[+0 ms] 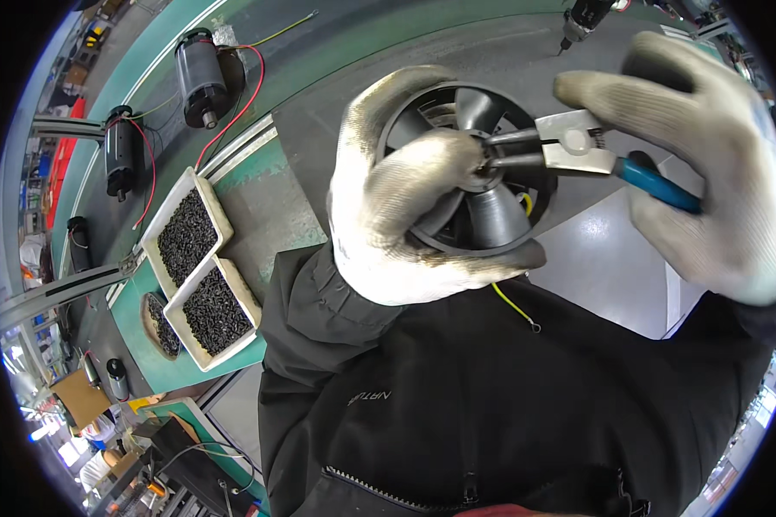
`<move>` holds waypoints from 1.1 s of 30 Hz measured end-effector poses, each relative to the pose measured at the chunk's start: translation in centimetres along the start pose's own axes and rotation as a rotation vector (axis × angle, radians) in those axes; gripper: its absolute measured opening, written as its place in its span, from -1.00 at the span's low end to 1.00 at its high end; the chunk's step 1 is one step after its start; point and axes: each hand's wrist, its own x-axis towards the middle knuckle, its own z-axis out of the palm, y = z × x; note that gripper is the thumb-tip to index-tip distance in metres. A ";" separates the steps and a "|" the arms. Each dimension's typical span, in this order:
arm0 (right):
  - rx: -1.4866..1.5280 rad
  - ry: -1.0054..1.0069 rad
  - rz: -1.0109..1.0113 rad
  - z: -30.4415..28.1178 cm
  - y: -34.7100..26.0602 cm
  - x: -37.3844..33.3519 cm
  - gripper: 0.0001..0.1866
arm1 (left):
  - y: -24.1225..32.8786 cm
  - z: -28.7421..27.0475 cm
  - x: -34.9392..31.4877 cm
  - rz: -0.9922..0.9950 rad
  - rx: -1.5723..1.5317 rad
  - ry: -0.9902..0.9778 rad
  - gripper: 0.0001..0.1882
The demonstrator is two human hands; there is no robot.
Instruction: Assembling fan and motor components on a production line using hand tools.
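Note:
In a white work glove stained dark at the fingers, my left hand [375, 202] wraps round a black round fan [497, 217] with a ring-shaped housing. Its thumb presses near the hub. My right hand [707, 155], gloved too, holds snap-ring pliers [575, 142] with blue-green handles. The long thin jaws reach into the fan's hub, though their tips are partly hidden there. A yellow-green wire [513, 305] with a ring terminal hangs below the fan.
Two white trays [218, 207] of small black parts stand at the left, beside a smaller round dish [153, 327]. Cylindrical motors [200, 77] with red wires lie on the green-edged bench beyond. A power screwdriver [585, 17] hangs at the top right. A metal frame bar [60, 297] crosses the left.

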 end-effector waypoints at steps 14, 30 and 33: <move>0.089 0.727 0.011 14.7 11.0 3.5 -0.52 | -0.7 -0.2 -2.1 0.008 -0.046 0.114 -0.33; 1.693 0.179 0.207 17.9 -1.7 1.8 -0.07 | -0.5 -0.3 -0.2 -0.308 -0.228 0.040 -0.14; 1.961 0.318 -0.034 13.4 -0.4 2.6 -0.09 | -0.2 -1.0 -0.5 -0.235 -0.337 0.000 0.07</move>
